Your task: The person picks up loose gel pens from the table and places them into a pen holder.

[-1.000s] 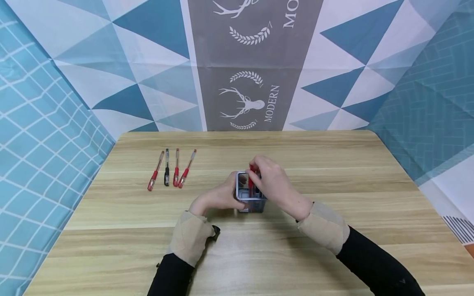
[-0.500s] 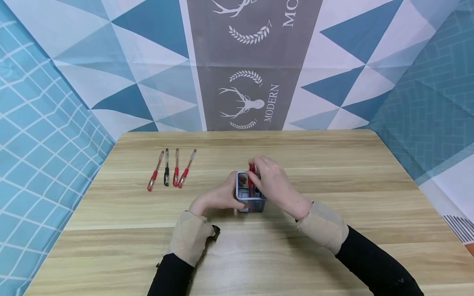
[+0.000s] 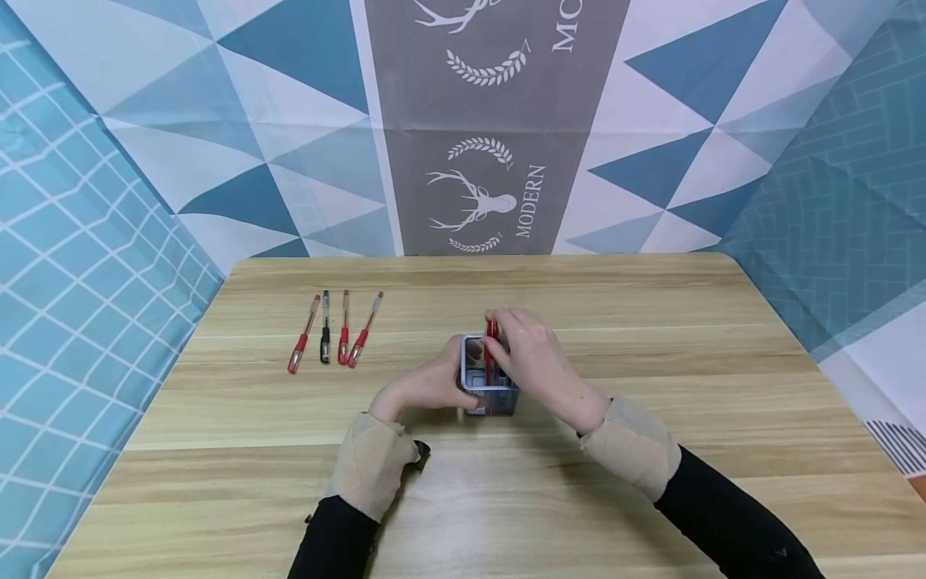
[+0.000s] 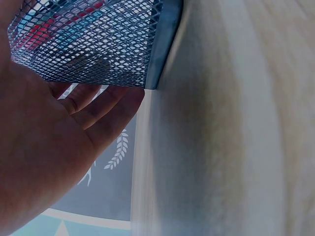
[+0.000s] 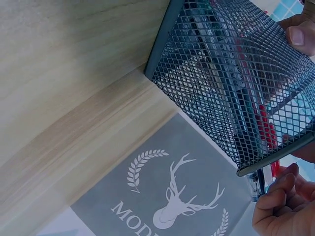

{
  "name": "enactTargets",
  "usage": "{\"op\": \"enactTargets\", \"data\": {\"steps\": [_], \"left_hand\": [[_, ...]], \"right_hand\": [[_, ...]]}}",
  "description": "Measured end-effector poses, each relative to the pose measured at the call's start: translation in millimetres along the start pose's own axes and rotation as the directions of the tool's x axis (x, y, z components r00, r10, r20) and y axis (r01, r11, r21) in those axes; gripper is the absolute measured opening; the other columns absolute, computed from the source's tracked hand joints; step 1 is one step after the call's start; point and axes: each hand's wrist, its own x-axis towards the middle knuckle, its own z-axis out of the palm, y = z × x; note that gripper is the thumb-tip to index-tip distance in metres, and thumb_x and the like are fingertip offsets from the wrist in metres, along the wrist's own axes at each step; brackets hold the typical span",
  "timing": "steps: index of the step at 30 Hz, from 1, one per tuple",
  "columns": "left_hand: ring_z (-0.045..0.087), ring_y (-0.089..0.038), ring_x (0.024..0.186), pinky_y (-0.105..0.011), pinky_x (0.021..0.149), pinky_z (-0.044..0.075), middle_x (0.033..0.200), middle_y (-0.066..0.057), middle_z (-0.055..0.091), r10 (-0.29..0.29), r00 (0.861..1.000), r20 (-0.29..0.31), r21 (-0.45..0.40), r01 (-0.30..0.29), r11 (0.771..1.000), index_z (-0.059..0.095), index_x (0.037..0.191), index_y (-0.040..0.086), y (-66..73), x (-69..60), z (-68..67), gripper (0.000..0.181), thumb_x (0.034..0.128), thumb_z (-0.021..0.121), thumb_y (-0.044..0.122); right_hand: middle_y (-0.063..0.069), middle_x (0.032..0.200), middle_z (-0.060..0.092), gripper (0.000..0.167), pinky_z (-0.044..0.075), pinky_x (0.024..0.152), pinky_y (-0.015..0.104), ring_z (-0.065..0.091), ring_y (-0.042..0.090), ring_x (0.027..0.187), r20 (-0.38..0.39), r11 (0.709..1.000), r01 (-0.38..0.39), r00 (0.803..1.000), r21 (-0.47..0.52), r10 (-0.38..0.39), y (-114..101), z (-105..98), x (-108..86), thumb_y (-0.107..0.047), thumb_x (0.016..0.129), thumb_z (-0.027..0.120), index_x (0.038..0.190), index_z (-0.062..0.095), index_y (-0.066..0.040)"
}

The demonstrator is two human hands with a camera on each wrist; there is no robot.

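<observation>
A dark mesh pen holder [image 3: 499,404] stands on the table near its middle. My left hand [image 3: 434,383] grips it from the left side, thumb at the near wall and fingers on the far side, as the left wrist view shows. Over the holder's opening, my right hand [image 3: 535,358] pinches a red pen [image 3: 491,330], which stands upright with its lower part inside. In the right wrist view, dark and clear pens [image 5: 241,105] show through the mesh beside the red one. The right fingertips are partly hidden behind the holder's rim.
To the left on the wooden table [image 3: 615,305] lie a red pen [image 3: 304,334], a black pen [image 3: 325,328] and two more red pens, roughly side by side. A patterned cloth [image 3: 499,104] hangs behind the table's far edge.
The red pen and my right hand have shifted only slightly at the holder's opening. My left hand, the holder and the pens on the table stay where they were.
</observation>
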Motion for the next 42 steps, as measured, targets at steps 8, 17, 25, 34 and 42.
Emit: {"op": "enactTargets", "data": {"steps": [8,17,25,34,42], "left_hand": [[0.048,-0.025,0.108,-0.033,0.094,0.038,0.123,-0.015,0.037,0.008,1.0,-0.003,0.034,-0.008,0.999,0.019,0.13,0.002,4.6,-1.8,-0.9,0.084,0.0657,0.073,0.006],[0.049,-0.022,0.105,-0.034,0.095,0.038,0.121,-0.014,0.039,-0.01,1.0,-0.007,0.033,0.011,0.999,0.018,0.132,0.004,1.9,-0.9,1.4,0.088,0.0639,0.074,0.008],[0.047,-0.024,0.107,-0.037,0.098,0.036,0.12,-0.015,0.038,-0.004,1.0,-0.027,0.052,0.005,0.999,0.018,0.132,0.003,0.5,0.0,1.8,0.089,0.062,0.073,0.008],[0.049,-0.022,0.103,-0.036,0.098,0.037,0.119,-0.012,0.04,-0.047,0.999,-0.024,0.032,0.047,0.998,0.02,0.132,0.005,4.4,-1.5,0.5,0.089,0.0622,0.075,0.006],[0.048,-0.021,0.106,-0.036,0.098,0.036,0.121,-0.011,0.039,-0.038,0.999,-0.036,0.056,0.04,0.998,0.021,0.131,0.005,2.2,-1.6,0.8,0.088,0.0622,0.075,0.008]], "right_hand": [[0.009,0.085,0.061,0.037,0.048,0.055,0.027,0.053,0.016,0.069,-0.016,1.0,-0.029,0.999,0.011,0.03,-1,1,-8.5,-0.014,0.082,0.065,0.116,0.058,-0.003],[0.006,0.079,0.047,0.061,0.039,0.059,0.024,0.041,0.013,0.069,-0.078,0.965,-0.128,0.986,0.227,0.149,5,-5,-20.7,-0.018,0.084,0.064,0.137,0.038,-0.008],[0.012,0.125,0.039,0.078,0.039,0.093,0.037,0.042,0.022,0.115,0.019,0.673,-0.31,0.915,0.671,0.403,11,-12,-34.0,-0.015,0.081,0.067,0.142,0.02,-0.006],[0.009,0.151,0.013,0.102,0.021,0.109,0.044,0.019,0.033,0.136,0.396,0.446,-0.547,0.831,0.708,0.392,17,0,-51.2,-0.016,0.075,0.073,0.146,0.001,-0.014],[0.019,0.147,0.02,0.11,0.024,0.107,0.045,0.021,0.036,0.135,0.458,0.537,-0.555,0.831,0.635,0.316,18,8,-52.6,-0.008,0.067,0.077,0.145,0.0,-0.008]]}}
